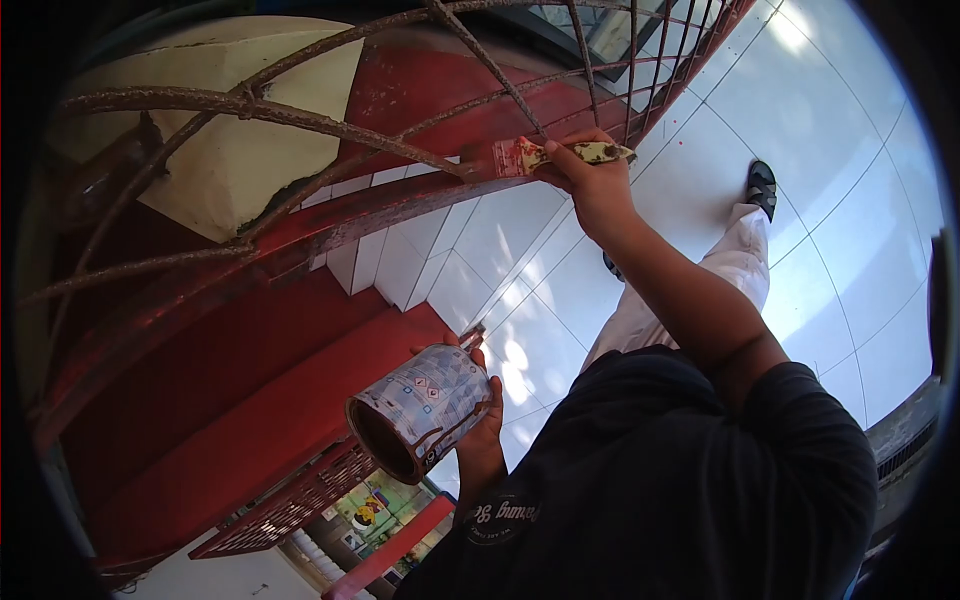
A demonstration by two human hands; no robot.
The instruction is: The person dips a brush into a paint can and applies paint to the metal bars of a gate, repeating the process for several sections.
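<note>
My right hand [592,185] pinches the pale yellow, paint-stained handle of a paintbrush [510,158]. Its bristles meet the end of a rusty curved bar, by the red-brown metal rail [400,198]. Lower down, my left hand [485,415] wraps around a paint can [425,395] with a blue and white label. Brown drips run down the can's side, and its open mouth faces the lower left. Brown coats the inside of the rim; how much paint it holds is hidden.
Rusty curved bars [300,122] cross the upper left, over a cream panel [270,95]. Red steps [290,400] lie below the rail. White floor tiles [830,270] spread to the right, where my sandalled foot [761,190] stands. A red lattice panel [285,500] is at the bottom.
</note>
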